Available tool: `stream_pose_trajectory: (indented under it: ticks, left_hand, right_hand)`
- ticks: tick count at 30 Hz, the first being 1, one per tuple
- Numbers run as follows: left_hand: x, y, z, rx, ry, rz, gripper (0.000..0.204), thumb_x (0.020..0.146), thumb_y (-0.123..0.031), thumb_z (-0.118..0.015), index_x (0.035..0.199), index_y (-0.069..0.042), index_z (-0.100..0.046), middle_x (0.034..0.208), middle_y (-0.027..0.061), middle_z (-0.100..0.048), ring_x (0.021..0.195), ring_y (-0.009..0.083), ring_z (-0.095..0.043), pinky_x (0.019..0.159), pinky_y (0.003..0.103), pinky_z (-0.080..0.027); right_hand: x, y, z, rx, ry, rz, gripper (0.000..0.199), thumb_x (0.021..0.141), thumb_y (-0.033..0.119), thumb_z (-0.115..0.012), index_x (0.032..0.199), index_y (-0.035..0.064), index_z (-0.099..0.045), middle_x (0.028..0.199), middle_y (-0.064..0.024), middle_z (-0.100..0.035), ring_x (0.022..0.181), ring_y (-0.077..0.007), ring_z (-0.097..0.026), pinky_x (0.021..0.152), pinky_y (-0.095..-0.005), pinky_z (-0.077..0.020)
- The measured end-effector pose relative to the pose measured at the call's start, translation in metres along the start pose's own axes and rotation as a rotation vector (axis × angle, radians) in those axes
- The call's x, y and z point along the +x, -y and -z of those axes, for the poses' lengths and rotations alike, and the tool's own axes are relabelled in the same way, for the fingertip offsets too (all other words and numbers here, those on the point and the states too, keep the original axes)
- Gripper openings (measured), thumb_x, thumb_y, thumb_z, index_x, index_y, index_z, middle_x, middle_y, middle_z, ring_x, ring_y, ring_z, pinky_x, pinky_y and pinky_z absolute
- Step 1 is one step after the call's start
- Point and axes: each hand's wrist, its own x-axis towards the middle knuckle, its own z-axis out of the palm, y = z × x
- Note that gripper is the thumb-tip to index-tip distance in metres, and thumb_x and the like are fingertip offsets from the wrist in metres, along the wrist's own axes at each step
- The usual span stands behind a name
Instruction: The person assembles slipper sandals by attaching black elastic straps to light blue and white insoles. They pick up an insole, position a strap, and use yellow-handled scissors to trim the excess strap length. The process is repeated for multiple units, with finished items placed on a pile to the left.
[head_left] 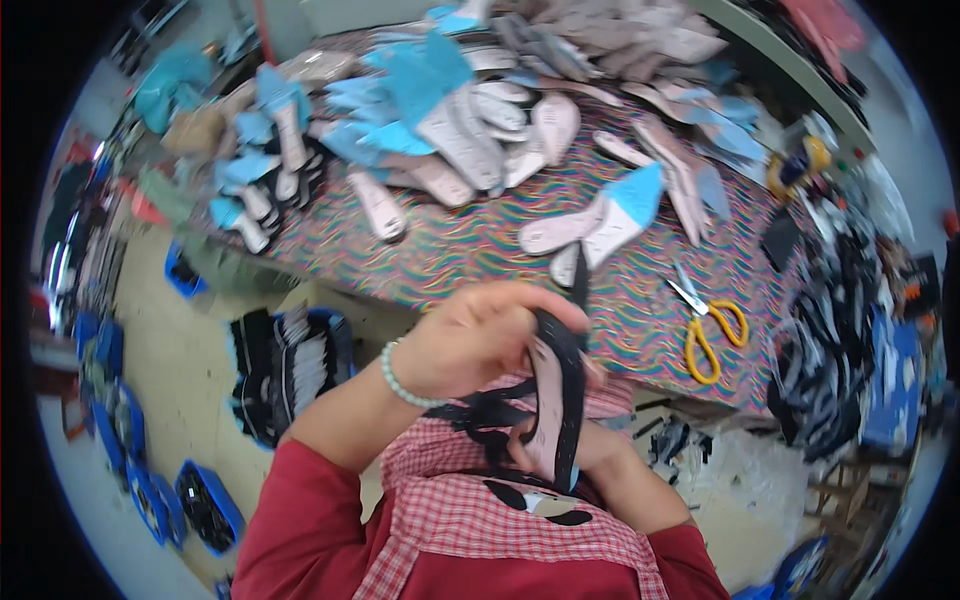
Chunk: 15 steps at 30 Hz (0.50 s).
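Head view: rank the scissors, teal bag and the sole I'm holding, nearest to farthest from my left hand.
1. Sole: in the left hand.
2. Scissors: on the table, to that hand's right.
3. Teal bag: far off, upper left.

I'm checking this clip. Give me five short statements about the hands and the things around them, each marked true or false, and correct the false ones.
1. The left hand grips the shoe piece. True.
2. The right hand is empty and well away from the shoe piece. False: it is at the shoe piece's lower end.
3. The bracelet is on the right wrist. False: it is on the left wrist.
4. The scissors lie on the patterned table. True.
5. The scissors have blue handles. False: their handles are yellow.
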Motion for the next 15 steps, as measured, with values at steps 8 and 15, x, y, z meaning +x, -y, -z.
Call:
stream_pose_trajectory:
  ticks: [8, 15]
  left_hand:
    - [-0.056, -0.123, 0.079, 2.253, -0.439, -0.805, 0.027, 0.078, -0.003, -0.064, 0.101, -0.015, -0.069, 0.107, 0.0041, -0.069, 0.117, 0.0269, -0.055, 0.109, 0.045, -0.026]
    - [-0.102, -0.150, 0.301, 2.383, -0.875, -0.300, 0.029, 0.090, -0.020, -0.057, 0.119, -0.017, -0.062, 0.126, 0.0086, -0.059, 0.126, 0.0319, -0.045, 0.109, 0.054, -0.022]
  right_hand:
    - [0.033, 0.062, 0.079, -0.814, -0.992, 0.346, 0.026, 0.087, 0.013, -0.062, 0.109, -0.0011, -0.058, 0.099, -0.0154, -0.059, 0.090, -0.0257, -0.059, 0.080, -0.0338, -0.0465]
    - [0.081, 0.071, 0.096, -1.126, -1.050, -0.075, 0.039, 0.080, 0.030, -0.071, 0.101, 0.0001, -0.057, 0.099, -0.0138, -0.060, 0.080, -0.0263, -0.061, 0.072, -0.0338, -0.0478]
